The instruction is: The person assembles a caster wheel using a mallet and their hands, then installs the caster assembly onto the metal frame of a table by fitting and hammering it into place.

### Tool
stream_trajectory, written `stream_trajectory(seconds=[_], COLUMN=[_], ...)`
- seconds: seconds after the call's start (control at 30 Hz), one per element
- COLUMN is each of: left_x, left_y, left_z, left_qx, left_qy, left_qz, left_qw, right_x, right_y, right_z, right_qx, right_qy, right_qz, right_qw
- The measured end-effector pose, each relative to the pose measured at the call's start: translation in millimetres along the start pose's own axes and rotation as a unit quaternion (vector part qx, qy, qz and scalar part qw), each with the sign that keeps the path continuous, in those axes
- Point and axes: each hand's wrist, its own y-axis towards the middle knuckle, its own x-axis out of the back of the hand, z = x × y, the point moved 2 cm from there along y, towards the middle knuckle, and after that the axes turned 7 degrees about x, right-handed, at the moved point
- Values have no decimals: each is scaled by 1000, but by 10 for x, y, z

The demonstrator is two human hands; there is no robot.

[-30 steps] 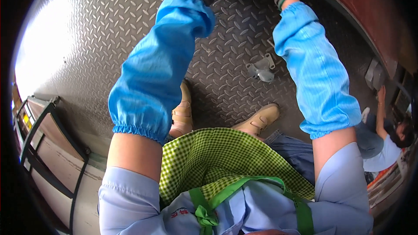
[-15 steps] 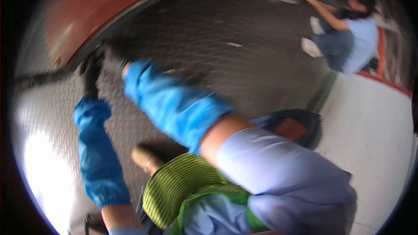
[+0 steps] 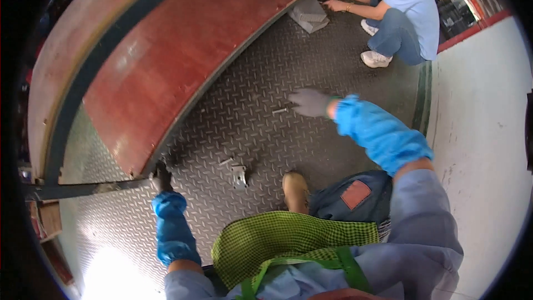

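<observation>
In a dark glove, my left hand (image 3: 161,179) is closed at the corner of a dark metal frame (image 3: 119,185), beside the near end of a red panel (image 3: 183,39). Its fingers are small and dark in the picture. My right hand (image 3: 310,103), in a grey glove, is held out over the floor with fingers stretched, slightly blurred and holding nothing. Just left of its fingertips lies a bolt (image 3: 280,111). A metal bracket with holes (image 3: 239,176) rests on the floor between my arms, with another bolt (image 3: 226,161) close to it. Blue sleeve covers are on both forearms.
A person (image 3: 408,16) crouches at the far right, both hands on a thin tool near grey blocks (image 3: 310,14). Patterned metal plate (image 3: 250,83) covers the floor. A white surface (image 3: 477,133) runs along the right. My shoe (image 3: 295,191) is near the bracket.
My right hand has left the frame corner and swung right, over the floor near a bolt. My left hand stays at the corner. The view has shifted, bringing the bracket and bolts into sight.
</observation>
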Motion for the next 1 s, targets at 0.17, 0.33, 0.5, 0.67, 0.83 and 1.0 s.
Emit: stream_trajectory(seconds=[0.17, 0.33, 0.5, 0.67, 0.83, 1.0], left_x=[1031, 694, 639, 538, 457, 412], left_y=[-232, -3, -60, -67, -121, -335], left_z=[-46, -251, -450, -366, -318, -342], left_qx=[-197, -187, -48, -127, -106, -73], left_qy=[-14, -78, 170, 20, 63, 149], left_qz=[-83, -116, -170, -131, -246, -334], left_qw=[977, 972, 969, 983, 961, 928], right_x=[1, -1582, -1735, -758, 1637, 2485], right_y=[-1323, -1520, -1329, -770, -766, -875], right_z=[-267, -912, -940, -1146, -590, -582], right_qx=[-63, -199, -119, -93, -294, -251], right_qy=[81, 29, 23, -17, -100, -130], right_qz=[-187, -127, -84, -182, -152, -224], right_qw=[977, 971, 989, 979, 938, 933])
